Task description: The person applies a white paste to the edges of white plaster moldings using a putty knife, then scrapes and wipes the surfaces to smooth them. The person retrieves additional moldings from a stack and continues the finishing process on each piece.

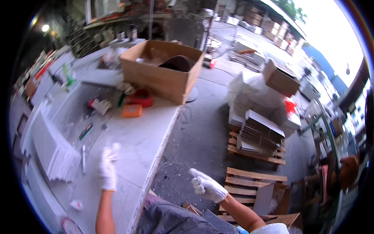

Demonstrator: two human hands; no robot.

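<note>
White knit gloves (108, 168), bare forearms

My bench (140, 144) carries a cardboard box (161, 72) at its far edge and white panels (52, 150) along its left edge.

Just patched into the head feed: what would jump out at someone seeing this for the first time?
The big open cardboard box at the far end of the pale workbench, a dark curved piece inside it. Nearer, the white-gloved left hand over the bench, the right hand out over the floor. Right of them, wooden pallets bear stacked sheets.
</note>
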